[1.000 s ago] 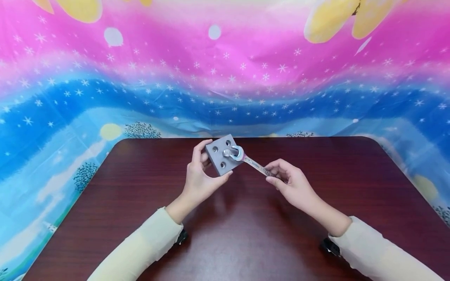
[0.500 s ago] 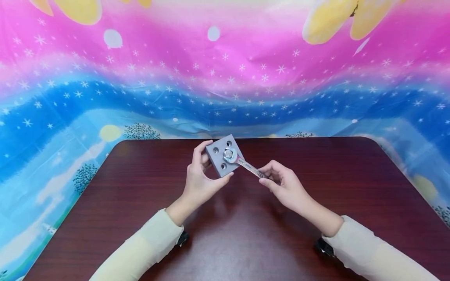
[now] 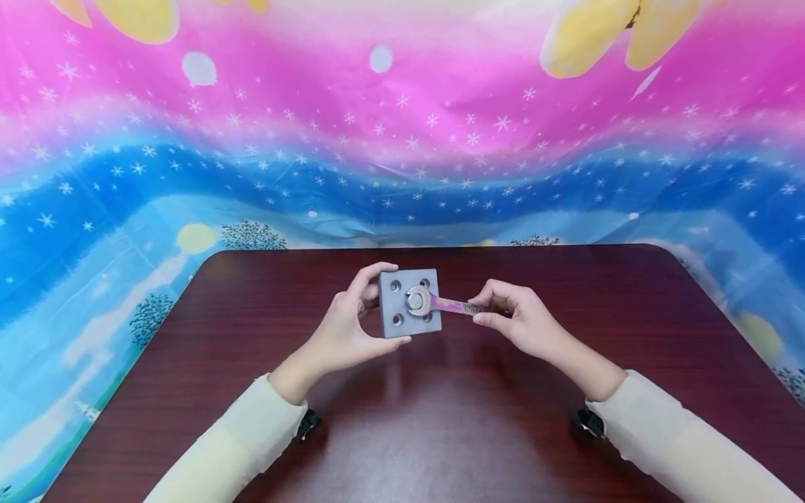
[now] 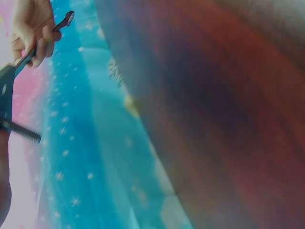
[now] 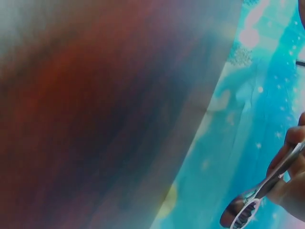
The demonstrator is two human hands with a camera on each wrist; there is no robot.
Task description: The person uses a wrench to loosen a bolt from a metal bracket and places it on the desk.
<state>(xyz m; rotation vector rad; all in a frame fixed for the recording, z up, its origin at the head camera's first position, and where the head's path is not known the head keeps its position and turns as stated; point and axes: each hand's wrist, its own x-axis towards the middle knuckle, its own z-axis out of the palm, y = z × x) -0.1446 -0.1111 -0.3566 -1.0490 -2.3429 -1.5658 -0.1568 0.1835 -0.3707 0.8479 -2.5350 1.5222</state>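
In the head view my left hand (image 3: pixel 342 325) grips a grey square metal block (image 3: pixel 391 302) by its left side, thumb along the lower edge and fingers at the top. Holes show near its corners. A hex bolt head (image 3: pixel 415 301) sits at the block's centre, and its threaded shank (image 4: pixel 23 131) sticks out of the back in the left wrist view. Around the bolt head lies the open end of a combination wrench (image 3: pixel 449 305). My right hand (image 3: pixel 518 318) pinches the wrench's handle near its far end; the toothed ring end (image 5: pixel 245 212) shows in the right wrist view.
Both hands are raised above a dark red-brown wooden table (image 3: pixel 428 433). A patterned pink and blue cloth (image 3: pixel 402 168) hangs behind and beside it. Dark devices are strapped under both wrists, such as the left strap device (image 3: pixel 308 424).
The wrench's open end has moved from beside the bolt onto its head. The block has turned clockwise and come lower, and the wrench now lies nearly level.
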